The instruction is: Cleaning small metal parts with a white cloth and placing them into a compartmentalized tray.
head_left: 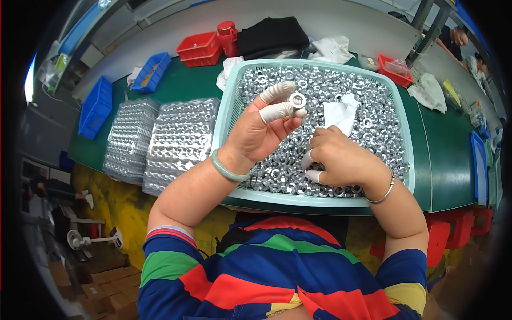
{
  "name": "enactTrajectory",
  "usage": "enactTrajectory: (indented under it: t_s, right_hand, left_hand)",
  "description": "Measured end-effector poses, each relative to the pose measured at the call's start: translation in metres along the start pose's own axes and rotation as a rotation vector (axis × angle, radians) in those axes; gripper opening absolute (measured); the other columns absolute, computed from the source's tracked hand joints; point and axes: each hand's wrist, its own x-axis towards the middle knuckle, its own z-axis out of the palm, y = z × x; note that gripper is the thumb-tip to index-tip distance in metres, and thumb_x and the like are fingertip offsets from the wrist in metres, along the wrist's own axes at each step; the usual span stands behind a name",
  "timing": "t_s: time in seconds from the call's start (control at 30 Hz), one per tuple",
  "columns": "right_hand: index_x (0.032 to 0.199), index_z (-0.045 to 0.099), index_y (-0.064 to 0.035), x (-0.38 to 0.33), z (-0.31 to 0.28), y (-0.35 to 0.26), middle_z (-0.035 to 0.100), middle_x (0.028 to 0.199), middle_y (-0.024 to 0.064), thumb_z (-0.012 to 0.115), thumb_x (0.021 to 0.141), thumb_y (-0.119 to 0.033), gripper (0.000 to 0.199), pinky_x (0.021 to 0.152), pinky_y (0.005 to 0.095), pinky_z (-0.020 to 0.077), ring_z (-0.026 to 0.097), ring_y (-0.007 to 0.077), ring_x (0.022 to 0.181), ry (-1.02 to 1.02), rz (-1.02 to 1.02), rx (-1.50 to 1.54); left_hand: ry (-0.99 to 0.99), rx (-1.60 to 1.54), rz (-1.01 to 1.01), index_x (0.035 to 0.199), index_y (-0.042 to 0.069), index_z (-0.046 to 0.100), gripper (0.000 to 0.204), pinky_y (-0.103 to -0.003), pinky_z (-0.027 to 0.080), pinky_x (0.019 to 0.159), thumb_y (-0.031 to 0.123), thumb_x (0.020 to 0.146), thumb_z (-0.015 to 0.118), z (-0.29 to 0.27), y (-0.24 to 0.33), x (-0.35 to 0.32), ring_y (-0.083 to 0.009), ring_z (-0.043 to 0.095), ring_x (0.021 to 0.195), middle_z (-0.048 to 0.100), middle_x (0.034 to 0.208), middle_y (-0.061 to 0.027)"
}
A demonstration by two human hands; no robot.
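White finger cots cover fingertips on both hands. My left hand (266, 120) is raised over the basket, pinching a shiny metal ring nut (297, 100) between thumb and fingers, its hole facing me. Low in the front of the pale green plastic basket (314, 199), my right hand (341, 157) is curled with its fingertips down against the heaped metal nuts (368, 125). Whether those fingers grip a nut is hidden. A white cloth (340, 113) lies on the heap, just beyond my right hand.
Left of the basket are two stacks of clear plastic trays (181, 138) with round pockets. Behind them stand blue bins (96, 106), a red basket (198, 49), a red flask (228, 38) and black cloth (273, 36). Another red basket (394, 70) is back right; people (456, 40) work beyond.
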Motion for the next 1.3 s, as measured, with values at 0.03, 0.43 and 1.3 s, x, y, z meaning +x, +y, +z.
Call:
enactTrajectory:
  t_s: [0.03, 0.43, 1.3]
  right_hand:
    - [0.069, 0.062, -0.0071, 0.0, 0.0, 0.0, 0.052, 0.066, 0.006, 0.063, 0.06, -0.015, 0.012, 0.073, 0.0344, 0.0365, 0.048, 0.0238, 0.077, -0.062, 0.006, -0.021]
    - [0.067, 0.059, -0.003, -0.014, -0.017, 0.025, 0.054, 0.065, 0.0097, 0.061, 0.06, -0.004, 0.007, 0.062, 0.0341, 0.0417, 0.052, 0.0254, 0.067, 0.308, 0.223, -0.193]
    - [0.095, 0.055, -0.0011, 0.003, -0.013, -0.003, 0.056, 0.073, 0.0003, 0.054, 0.082, -0.01, 0.016, 0.047, 0.0177, 0.0419, 0.052, 0.0049, 0.056, 0.532, 0.445, 0.954]
  left_hand:
    - [-0.01, 0.016, 0.014, 0.107, 0.005, 0.051, 0.029, -0.027, 0.049, 0.072, -0.002, 0.078, 0.052, 0.0, 0.0, 0.001, -0.0195, 0.058, 0.083, 0.056, 0.091, -0.0067]
    - [-0.055, 0.051, 0.006, 0.109, 0.006, 0.049, 0.034, -0.025, 0.048, 0.072, -0.003, 0.077, 0.053, -0.001, -0.001, -0.001, -0.0174, 0.058, 0.082, 0.056, 0.092, -0.0062]
    - [-0.079, 0.083, -0.174, 0.111, 0.007, 0.042, 0.039, -0.032, 0.047, 0.079, 0.006, 0.076, 0.06, 0.015, -0.018, 0.007, -0.0188, 0.055, 0.091, 0.053, 0.1, -0.0091]
